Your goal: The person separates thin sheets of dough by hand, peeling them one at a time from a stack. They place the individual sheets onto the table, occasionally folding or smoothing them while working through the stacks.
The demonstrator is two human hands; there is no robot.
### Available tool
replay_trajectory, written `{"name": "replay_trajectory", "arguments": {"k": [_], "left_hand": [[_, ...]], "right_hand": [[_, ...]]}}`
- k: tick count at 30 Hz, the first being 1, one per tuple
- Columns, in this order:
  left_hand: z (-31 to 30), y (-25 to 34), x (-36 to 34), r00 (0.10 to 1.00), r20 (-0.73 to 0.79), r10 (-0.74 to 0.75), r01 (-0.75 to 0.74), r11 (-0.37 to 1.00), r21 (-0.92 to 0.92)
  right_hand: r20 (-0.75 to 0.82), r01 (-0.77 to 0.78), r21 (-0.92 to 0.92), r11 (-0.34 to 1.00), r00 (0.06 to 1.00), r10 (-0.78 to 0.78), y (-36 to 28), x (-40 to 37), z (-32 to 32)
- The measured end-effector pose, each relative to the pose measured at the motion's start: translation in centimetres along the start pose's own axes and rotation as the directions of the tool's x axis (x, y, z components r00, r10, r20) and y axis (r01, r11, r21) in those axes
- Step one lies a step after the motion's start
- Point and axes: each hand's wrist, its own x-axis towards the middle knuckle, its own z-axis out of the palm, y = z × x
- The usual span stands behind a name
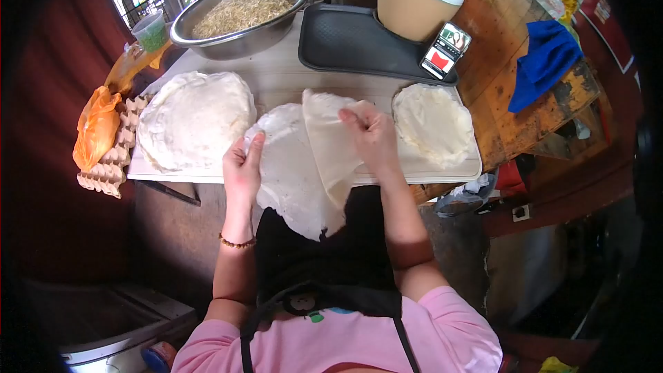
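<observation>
A thin, pale, round dough wrapper (286, 159) hangs over the table's front edge and my black apron, its lower rim ragged. My left hand (243, 159) pinches its left edge between thumb and fingers. On its right side, my right hand (373, 138) is closed on a second wrapper layer (328, 128), which lifts and folds away from the first along a slanting line. To the left lies a wide stack of wrappers (197, 121). A smaller stack of wrappers (433, 124) sits right of my right hand.
Behind the wrappers stand a steel bowl (259, 36) of shredded filling and a black tray (338, 45) bearing a tan bucket (418, 0) and a propped phone (445, 50). Egg cartons (110, 173) with an orange bag (97, 128) flank the left; a blue cloth (544, 62) lies right.
</observation>
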Motion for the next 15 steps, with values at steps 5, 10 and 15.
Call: {"name": "replay_trajectory", "arguments": {"k": [5,10,15], "left_hand": [[-0.7,0.5,0.2,0.991,-0.136,-0.009,0.005,0.999,-0.033],[-2.0,0.3,0.7,0.984,-0.167,0.069,-0.077,0.996,-0.044],[-3.1,0.7,1.1,0.972,-0.216,0.087,-0.100,0.994,-0.049]], "right_hand": [[-0.282,0.030,0.011,0.999,0.959,-0.026,2.5,0.2,-2.1],[-0.397,0.055,0.217,0.975,0.917,0.036,3.0,0.3,-3.4],[-0.450,0.100,0.328,0.939,0.891,0.063,5.1,0.2,-6.0]]}}
